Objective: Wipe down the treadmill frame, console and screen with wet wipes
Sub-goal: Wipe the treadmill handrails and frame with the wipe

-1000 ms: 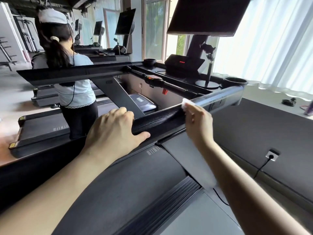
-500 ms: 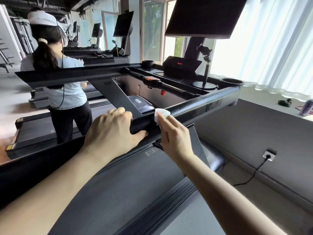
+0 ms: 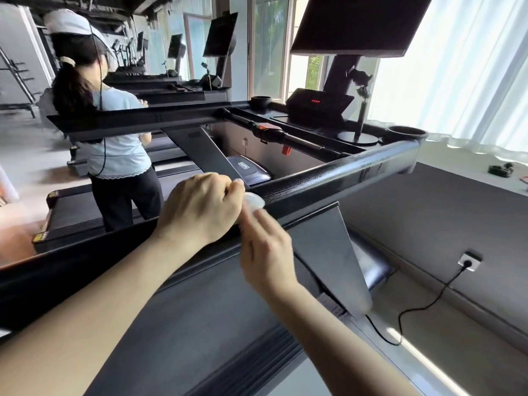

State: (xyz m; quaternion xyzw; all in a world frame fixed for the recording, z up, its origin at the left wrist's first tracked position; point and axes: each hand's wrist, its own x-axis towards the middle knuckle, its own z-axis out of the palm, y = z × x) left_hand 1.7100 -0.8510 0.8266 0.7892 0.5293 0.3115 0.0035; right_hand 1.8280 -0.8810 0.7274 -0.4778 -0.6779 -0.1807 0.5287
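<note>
Above the handrail (image 3: pixel 343 172), left hand (image 3: pixel 200 207) and right hand (image 3: pixel 265 252) apparently pinch wipe (image 3: pixel 253 202).

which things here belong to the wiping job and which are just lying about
Job: wet wipe, held by the right hand next to the left hand; handrail; console; screen.

Lying about: small stand by the console; wall socket with its cable; dark gadget near the curtain.

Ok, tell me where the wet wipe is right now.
Head view, near centre: the wet wipe is at the black handrail, held at the fingertips of the right hand, with the left hand close beside it.
</note>
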